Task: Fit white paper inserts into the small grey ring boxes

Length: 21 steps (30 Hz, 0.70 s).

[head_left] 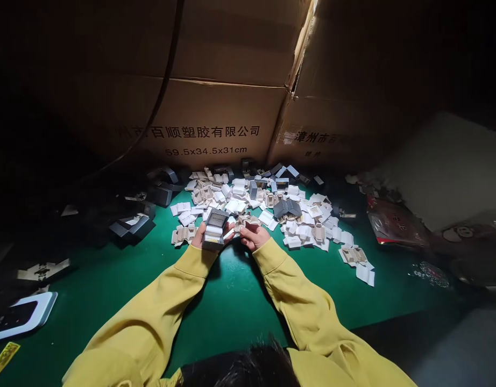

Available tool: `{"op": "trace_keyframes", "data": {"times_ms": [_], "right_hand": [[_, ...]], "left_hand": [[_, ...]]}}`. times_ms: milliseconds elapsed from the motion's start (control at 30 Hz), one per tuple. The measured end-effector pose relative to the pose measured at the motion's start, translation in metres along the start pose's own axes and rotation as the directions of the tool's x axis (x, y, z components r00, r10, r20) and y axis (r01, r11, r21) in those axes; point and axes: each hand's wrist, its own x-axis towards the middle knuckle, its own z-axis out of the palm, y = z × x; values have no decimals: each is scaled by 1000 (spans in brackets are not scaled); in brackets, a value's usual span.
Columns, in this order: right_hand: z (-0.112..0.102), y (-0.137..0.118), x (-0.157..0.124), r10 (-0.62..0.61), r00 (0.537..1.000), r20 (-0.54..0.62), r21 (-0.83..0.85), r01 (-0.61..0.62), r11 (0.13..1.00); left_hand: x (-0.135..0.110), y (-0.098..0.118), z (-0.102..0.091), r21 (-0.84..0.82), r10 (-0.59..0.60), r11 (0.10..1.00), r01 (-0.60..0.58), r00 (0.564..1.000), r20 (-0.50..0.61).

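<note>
My left hand (198,236) is wrapped round a small dark jewelry box (215,220). Its lid stands up with light lettering inside, and a white insert shows in the lower part. Close beside it, my right hand (255,236) pinches a folded beige card insert (247,221) between thumb and fingers. Just beyond both hands spreads a pile of white and beige card inserts (304,231). Some dark boxes lie among them, including an open one (287,208) right of the middle.
Large cardboard cartons (215,107) wall off the back of the green table (232,301). More dark boxes (133,226) lie at left. A white-edged device (22,317) sits at the left edge, a red plastic packet (389,223) at right. A dark cable (163,86) hangs at upper left.
</note>
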Motion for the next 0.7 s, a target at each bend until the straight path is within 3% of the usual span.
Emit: {"op": "trace_keyframes", "data": {"times_ms": [200,400,567,700], "right_hand": [[0,6,1,-47,998,-48,-14,47,999],[-5,-1,3,-191,973,-132,-172,167,971],[-7,-10,-1,-268,954,-135,-296,219,930],[-1,-4,-5,-292,954,-66,-349,252,903]], "left_hand": [[4,-6,-6,86,-61,995,56,996,61],[11,-13,-10,16,86,996,-87,995,54],[12,-13,-14,183,118,972,-146,981,156],[12,-12,-16,332,84,934,-133,984,157]]}}
